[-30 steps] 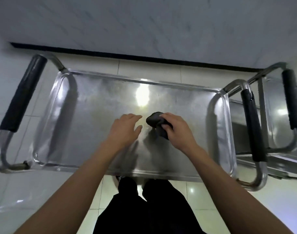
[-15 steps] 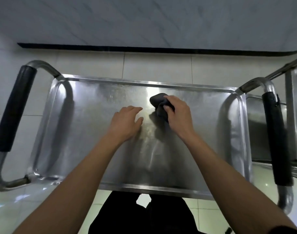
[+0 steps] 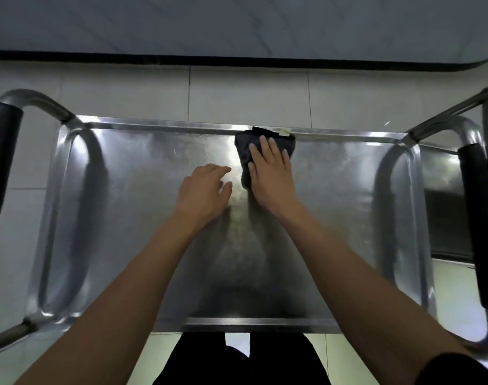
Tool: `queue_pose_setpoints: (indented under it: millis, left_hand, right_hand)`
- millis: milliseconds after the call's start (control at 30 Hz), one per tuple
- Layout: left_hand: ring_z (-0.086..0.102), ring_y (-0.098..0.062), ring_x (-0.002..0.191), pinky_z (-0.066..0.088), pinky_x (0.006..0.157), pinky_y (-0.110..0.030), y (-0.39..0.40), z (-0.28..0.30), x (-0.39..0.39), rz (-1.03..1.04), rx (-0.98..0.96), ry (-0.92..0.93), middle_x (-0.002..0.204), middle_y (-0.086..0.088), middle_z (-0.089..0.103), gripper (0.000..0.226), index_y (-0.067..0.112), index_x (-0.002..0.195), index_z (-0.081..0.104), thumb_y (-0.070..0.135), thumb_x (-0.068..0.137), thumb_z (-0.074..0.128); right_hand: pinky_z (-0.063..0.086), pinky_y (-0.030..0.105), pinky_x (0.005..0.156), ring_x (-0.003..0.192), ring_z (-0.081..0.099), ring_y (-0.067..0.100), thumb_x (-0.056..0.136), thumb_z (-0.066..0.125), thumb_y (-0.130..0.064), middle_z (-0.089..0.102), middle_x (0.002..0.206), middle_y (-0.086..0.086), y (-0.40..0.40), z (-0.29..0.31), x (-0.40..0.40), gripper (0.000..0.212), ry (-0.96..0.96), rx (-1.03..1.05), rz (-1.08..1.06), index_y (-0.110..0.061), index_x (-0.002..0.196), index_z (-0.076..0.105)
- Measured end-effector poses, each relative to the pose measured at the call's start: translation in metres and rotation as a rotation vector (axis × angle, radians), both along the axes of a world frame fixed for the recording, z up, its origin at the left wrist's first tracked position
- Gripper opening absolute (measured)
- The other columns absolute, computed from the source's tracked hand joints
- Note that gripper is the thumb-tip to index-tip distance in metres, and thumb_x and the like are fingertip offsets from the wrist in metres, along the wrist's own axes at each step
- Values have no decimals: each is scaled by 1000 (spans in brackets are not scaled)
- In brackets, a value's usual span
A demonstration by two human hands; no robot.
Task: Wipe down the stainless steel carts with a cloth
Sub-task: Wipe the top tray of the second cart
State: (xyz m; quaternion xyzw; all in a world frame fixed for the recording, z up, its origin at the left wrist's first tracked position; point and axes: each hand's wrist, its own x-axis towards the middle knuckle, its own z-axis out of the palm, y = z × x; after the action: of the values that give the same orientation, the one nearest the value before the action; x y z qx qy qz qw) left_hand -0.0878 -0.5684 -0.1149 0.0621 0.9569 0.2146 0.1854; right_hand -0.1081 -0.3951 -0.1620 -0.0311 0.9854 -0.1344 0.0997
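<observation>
Dark cloth (image 3: 244, 151) lies pressed under the flat right hand (image 3: 270, 173) at the cart (image 3: 126, 218) top's far rim; left hand (image 3: 202, 190) rests relaxed alongside.

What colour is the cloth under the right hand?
The cloth is dark, near black, with a small pale tag at its far edge; head view shows it.

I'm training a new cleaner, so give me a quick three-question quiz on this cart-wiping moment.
1. True or false: the right hand presses flat on the dark cloth.
2. The cloth lies near which rim of the cart top? A) near B) far C) left
3. What does the left hand hold?

Key: 1 true; 2 B; 3 nothing, it rests on the cart top.
</observation>
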Motion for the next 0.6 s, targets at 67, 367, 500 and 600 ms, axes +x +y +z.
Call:
queue_pose_setpoints:
  millis: [67,367,500,600]
  left_hand:
    - [48,-27,130,42,105,-47,-5,-2,-7,-13,9,11,143,-3,55,43,21,142,54,33,101,50]
    - [45,-26,133,42,105,-48,-24,-16,-40,-119,13,45,141,-2,57,42,22,140,56,33,100,52]
    - [39,-24,139,38,108,-47,-13,-26,-57,-172,-16,74,147,-1,51,41,23,140,54,34,101,49]
    - [33,-25,143,35,108,-47,6,-30,-66,-209,-38,104,152,-3,45,43,21,141,54,33,101,48]
  right_hand:
    - [3,49,124,154,-2,24,107,27,-34,2,167,6,-6,-8,-3,55,-51,38,4,-17,158,17]
    - [3,54,122,154,-4,22,107,24,-38,2,168,2,-2,-19,-21,56,-3,137,94,-22,159,15]
    - [2,49,124,154,-5,17,106,26,-39,0,168,0,-1,-28,-17,59,30,81,31,-18,160,12]
    - [2,44,125,154,1,20,105,33,-41,5,167,7,4,-28,-15,62,82,19,-105,-11,158,19]
